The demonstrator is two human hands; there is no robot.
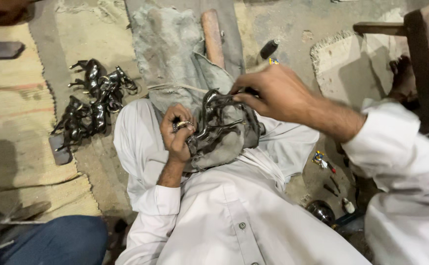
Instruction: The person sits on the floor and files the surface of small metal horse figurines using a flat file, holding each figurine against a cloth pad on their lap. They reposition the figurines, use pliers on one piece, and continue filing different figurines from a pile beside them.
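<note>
A dark shiny metal horse figurine (219, 115) lies on a grey cloth (224, 137) across my lap. My left hand (177, 132) is closed around the figurine's lower end, a ring on one finger. My right hand (276, 93) grips its upper part from above, together with what looks like a dark tool handle. My white sleeves and shirt fill the lower frame.
A pile of several similar dark metal horse figurines (94, 100) lies on the floor at left, beside a woven mat (13, 127). A wooden stick (213, 37) rests on grey cloth ahead. Another person's blue-clad knee (57, 240) is at lower left. Small tools (330, 186) lie at right.
</note>
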